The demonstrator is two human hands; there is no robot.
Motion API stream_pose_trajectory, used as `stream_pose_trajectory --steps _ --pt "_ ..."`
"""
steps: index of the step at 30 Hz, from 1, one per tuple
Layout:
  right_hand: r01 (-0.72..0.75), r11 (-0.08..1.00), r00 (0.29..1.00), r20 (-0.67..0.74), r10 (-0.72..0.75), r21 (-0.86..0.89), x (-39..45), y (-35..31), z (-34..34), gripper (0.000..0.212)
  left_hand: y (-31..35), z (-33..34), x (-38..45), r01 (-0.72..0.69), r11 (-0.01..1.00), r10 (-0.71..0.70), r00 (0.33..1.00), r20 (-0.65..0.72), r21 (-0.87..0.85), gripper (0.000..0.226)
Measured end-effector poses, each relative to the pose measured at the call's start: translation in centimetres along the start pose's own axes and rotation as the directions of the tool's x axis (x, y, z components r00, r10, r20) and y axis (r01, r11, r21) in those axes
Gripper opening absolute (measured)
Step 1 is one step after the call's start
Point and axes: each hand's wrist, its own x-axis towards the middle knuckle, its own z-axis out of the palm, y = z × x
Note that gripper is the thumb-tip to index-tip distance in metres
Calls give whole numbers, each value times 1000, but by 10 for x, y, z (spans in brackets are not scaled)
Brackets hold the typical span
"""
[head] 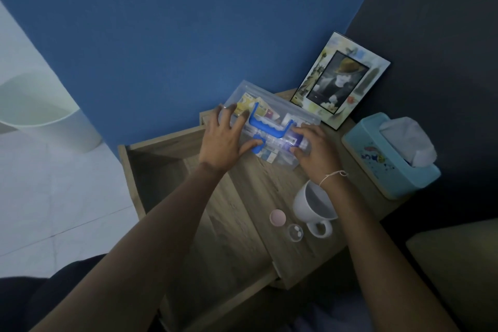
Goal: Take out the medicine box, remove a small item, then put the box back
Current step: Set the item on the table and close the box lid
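Both our hands steady the clear medicine box on the tabletop above the open drawer, left hand with fingers spread flat on the lid, right hand curled round its near corner, probably to press its blue latch.

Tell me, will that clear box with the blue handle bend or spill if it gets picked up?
Probably not. The medicine box looks like hard clear plastic, so it should stay stiff. It is packed with small packets, so it is likely a bit heavy for its size. The left hand lies on its lid and the right hand grips its end; smooth plastic could slip, so the blue handle seems safer.
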Motion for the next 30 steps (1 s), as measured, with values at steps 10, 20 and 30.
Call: stream_pose_trajectory --steps 10,20,30 --pt "26 999 999 -20 -25 20 0 1 0 35 0 4 4 1 996 -5 999 43 85 86" --pt "27 998 999 -37 -25 53 -1 3 4 33 -3 1 6 3 999 -5 999 -46 -44 78" --pt "38 999 999 -19 -38 21 -2 0 3 32 3 -4 5 20 1000 -20 999 -26 -4 75"
